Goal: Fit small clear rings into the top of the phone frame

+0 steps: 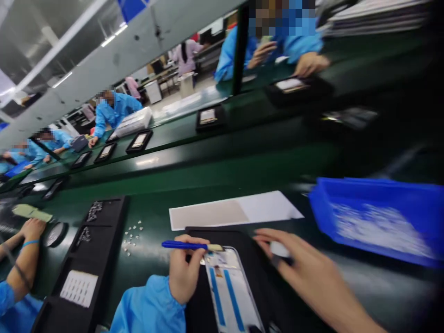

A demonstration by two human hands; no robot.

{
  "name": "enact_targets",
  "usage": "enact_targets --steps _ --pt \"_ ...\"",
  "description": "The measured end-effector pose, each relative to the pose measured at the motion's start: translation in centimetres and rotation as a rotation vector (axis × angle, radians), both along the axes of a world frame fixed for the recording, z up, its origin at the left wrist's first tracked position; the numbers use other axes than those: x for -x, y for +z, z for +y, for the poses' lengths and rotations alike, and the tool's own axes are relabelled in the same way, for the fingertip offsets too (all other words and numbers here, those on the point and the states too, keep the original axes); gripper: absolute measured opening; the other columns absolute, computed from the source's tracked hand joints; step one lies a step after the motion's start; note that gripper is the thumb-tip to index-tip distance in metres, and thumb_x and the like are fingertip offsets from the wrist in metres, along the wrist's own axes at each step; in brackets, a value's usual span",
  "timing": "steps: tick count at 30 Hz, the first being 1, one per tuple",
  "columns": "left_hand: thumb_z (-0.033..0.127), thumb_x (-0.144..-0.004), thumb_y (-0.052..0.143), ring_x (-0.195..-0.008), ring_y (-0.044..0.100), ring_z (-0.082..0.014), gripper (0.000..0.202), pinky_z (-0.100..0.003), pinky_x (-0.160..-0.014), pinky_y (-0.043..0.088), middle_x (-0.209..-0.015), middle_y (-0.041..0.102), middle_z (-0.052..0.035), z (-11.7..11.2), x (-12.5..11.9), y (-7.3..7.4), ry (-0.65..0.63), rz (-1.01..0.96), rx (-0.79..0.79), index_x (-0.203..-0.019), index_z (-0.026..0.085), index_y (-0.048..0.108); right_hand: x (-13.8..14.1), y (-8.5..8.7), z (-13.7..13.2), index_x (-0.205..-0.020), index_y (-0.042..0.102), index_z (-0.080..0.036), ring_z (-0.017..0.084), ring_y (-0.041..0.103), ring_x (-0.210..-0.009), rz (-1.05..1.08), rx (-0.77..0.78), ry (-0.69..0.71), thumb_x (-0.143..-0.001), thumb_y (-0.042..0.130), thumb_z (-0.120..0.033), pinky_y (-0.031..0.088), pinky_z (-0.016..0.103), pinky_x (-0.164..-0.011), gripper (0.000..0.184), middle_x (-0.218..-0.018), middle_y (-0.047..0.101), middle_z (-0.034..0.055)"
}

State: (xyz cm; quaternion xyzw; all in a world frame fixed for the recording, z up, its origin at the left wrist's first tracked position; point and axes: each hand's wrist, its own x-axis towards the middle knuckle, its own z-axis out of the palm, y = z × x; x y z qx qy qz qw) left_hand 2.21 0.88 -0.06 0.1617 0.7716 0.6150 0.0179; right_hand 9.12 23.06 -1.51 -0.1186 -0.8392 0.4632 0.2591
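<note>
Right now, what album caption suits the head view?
Left hand holds a blue-handled tool at a blue-striped phone casing, right hand nearby.

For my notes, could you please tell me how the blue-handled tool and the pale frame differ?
The blue-handled tool is slim; the pale frame is broader and flat. The left hand holds the tool, while the frame rests on a black base. Both show blue.
</note>
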Motion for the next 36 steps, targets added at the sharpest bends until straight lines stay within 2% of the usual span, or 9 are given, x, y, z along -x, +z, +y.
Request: enact_targets --steps 3,6,8,11,16,24,36 --pt "0.025 -0.089 0.06 -0.089 0.071 -0.0185 0.01 -0.027 -0.071 0.058 -0.097 0.073 -0.0086 -0.3 0.4 -0.5 -0.012 0.043 0.054 -0.095 0.017 0.059 0.2 -0.5 -0.2 -0.102 0.069 -0.024 0.023 0.066 -0.079 -0.015 -0.161 0.162 -0.087 0.048 -0.015 0.055 0.034 -0.069 0.027 -0.088 0.07 0.0055" --pt "0.026 -0.09 0.061 -0.087 0.073 -0.0192 0.014 -0.028 -0.071 0.06 -0.095 0.075 -0.0087 -0.4 0.6 -0.7 -0.041 0.105 0.095 -0.1 0.018 0.056 0.3 -0.4 -1.1 -0.105 0.067 -0.022 0.024 0.064 -0.08 -0.007 -0.283 0.156 -0.082 0.044 -0.004 0.055 0.038 -0.071 0.037 -0.086 0.068 0.0062" --pt "0.029 -0.091 0.061 -0.086 0.074 -0.0205 0.017 -0.03 -0.07 0.062 -0.095 0.076 -0.0095 -0.3 0.6 -0.5 -0.061 0.162 0.138 -0.102 0.017 0.056 0.3 -0.1 -1.7 -0.111 0.064 -0.02 0.026 0.063 -0.091 0.024 -0.358 0.174 -0.078 0.042 0.001 0.053 0.047 -0.086 0.045 -0.092 0.07 0.0075" --pt "0.03 -0.093 0.059 -0.089 0.074 -0.0216 0.015 -0.032 -0.073 0.062 -0.096 0.075 -0.0099 -0.2 0.9 0.1 -0.106 0.268 0.242 -0.102 0.018 0.058 0.2 0.4 -2.6 -0.117 0.061 -0.019 0.027 0.059 -0.108 0.036 -0.421 0.24 -0.073 0.04 0.006 0.038 0.06 -0.108 0.054 -0.105 0.07 0.0076" --pt "0.026 -0.096 0.055 -0.088 0.072 -0.0174 0.01 -0.026 -0.073 0.06 -0.097 0.074 -0.006 0.1 1.3 1.5 -0.219 0.361 0.387 -0.101 0.02 0.06 0.0 0.7 -3.1 -0.116 0.059 -0.019 0.022 0.062 -0.092 -0.023 -0.39 0.318 -0.076 0.039 0.007 0.035 0.06 -0.112 0.051 -0.094 0.069 0.0059" --pt "0.027 -0.097 0.051 -0.084 0.073 -0.0173 0.012 -0.025 -0.07 0.061 -0.096 0.074 -0.0066 0.8 1.1 2.9 -0.321 0.368 0.461 -0.102 0.019 0.058 -0.2 0.5 -3.0 -0.111 0.055 -0.021 0.021 0.063 -0.094 -0.068 -0.273 0.344 -0.075 0.041 0.007 0.032 0.059 -0.113 0.048 -0.098 0.068 0.0042" --pt "0.023 -0.098 0.051 -0.083 0.072 -0.0158 0.009 -0.024 -0.071 0.059 -0.096 0.073 -0.0053 0.9 1.1 2.9 -0.346 0.436 0.519 -0.103 0.02 0.057 -0.2 0.7 -2.9 -0.11 0.055 -0.023 0.022 0.064 -0.099 -0.096 -0.246 0.353 -0.07 0.039 0.008 0.034 0.058 -0.113 0.052 -0.1 0.069 0.003"
